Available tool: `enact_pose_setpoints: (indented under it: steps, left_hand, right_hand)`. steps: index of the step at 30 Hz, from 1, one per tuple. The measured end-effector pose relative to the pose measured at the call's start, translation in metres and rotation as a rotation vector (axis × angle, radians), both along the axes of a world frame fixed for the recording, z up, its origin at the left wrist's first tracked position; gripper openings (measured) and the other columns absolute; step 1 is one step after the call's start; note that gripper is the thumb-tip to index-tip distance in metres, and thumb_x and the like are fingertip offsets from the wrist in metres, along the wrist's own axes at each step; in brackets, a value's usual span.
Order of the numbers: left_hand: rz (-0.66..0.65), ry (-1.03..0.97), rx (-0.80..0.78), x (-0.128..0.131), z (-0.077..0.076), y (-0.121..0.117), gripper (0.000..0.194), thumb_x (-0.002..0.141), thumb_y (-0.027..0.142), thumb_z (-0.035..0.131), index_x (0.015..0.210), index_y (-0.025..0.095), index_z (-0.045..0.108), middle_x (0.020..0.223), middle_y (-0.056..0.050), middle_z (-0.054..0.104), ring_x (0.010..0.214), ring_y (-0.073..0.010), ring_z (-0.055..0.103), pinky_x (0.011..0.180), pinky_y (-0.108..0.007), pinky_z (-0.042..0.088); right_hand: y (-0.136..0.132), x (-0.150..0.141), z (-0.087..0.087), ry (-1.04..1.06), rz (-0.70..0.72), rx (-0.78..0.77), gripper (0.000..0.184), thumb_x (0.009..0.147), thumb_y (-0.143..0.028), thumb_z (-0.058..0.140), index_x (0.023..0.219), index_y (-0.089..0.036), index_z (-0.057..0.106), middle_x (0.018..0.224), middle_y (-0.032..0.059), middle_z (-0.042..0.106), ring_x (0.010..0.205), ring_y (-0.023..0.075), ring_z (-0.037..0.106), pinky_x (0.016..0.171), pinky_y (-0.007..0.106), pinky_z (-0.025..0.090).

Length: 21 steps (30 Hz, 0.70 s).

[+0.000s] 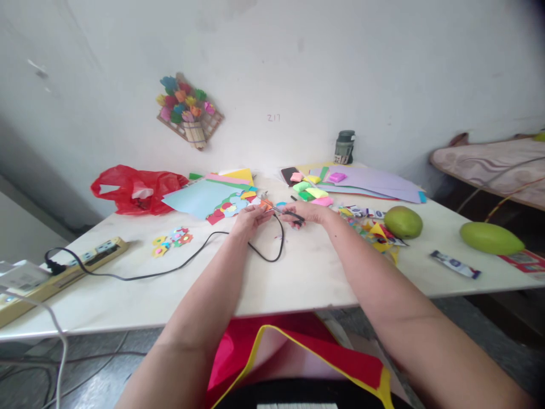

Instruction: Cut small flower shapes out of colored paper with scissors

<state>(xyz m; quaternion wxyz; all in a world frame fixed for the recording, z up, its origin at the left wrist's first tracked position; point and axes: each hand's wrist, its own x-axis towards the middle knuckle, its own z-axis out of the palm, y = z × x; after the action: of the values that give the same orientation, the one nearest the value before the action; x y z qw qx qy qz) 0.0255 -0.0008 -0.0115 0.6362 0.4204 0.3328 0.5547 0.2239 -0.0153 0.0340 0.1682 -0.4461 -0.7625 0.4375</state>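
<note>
My right hand [313, 212] is closed around the dark handles of a pair of scissors [293, 216], whose blades point left. Close by, my left hand [251, 219] pinches a small orange paper piece [267, 205] at the blades. Whether the blades are open or closed on the paper is too small to tell. Just beyond my left hand lie colourful paper cut-outs [230, 205] on a light blue sheet [187, 199]. A black cord [200, 255] runs across the table under my hands. Several paper flowers [172, 241] lie to the left.
A power strip [91, 262] stands at the left, near a red plastic bag [136, 190]. Behind my right hand are soft coloured packets [315, 193], purple sheets [374, 180] and a bottle [344, 147]. Paper scraps [377, 233], a green mango [402, 221] and a tube [455, 264] lie right.
</note>
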Motion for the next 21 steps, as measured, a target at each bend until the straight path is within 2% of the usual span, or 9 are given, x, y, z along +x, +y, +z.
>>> enact_pose_setpoints:
  steps: [6, 15, 21]
  left_hand:
    - [0.002, -0.008, 0.004, 0.000, -0.001, 0.001, 0.018, 0.066, 0.016, 0.075, 0.067, 0.011, 0.058, 0.070, -0.006, 0.068, 0.075, -0.0196, 0.069, 0.079, -0.034, 0.052]
    - [0.023, -0.030, -0.005, 0.001, -0.001, 0.001, 0.018, 0.066, 0.015, 0.074, 0.063, 0.013, 0.056, 0.071, -0.006, 0.067, 0.077, -0.0199, 0.069, 0.083, -0.036, 0.052]
    - [0.031, -0.046, 0.001, 0.002, -0.002, 0.002, 0.014, 0.067, 0.013, 0.072, 0.064, 0.012, 0.059, 0.070, -0.006, 0.067, 0.077, -0.0194, 0.068, 0.085, -0.036, 0.052]
  right_hand:
    - [0.000, 0.000, -0.001, -0.007, 0.003, 0.013, 0.024, 0.084, -0.036, 0.060, 0.076, -0.014, 0.055, 0.051, -0.0033, 0.054, 0.040, 0.0048, 0.047, 0.037, 0.016, 0.030]
    - [-0.006, -0.005, 0.005, 0.015, -0.035, -0.017, 0.017, 0.085, -0.027, 0.059, 0.074, -0.015, 0.054, 0.049, -0.0040, 0.052, 0.040, 0.0054, 0.046, 0.038, 0.016, 0.032]
    - [0.007, -0.005, -0.006, 0.114, -0.008, -0.072, 0.024, 0.082, -0.034, 0.062, 0.071, -0.016, 0.052, 0.047, -0.0052, 0.048, 0.039, 0.0063, 0.046, 0.040, 0.017, 0.038]
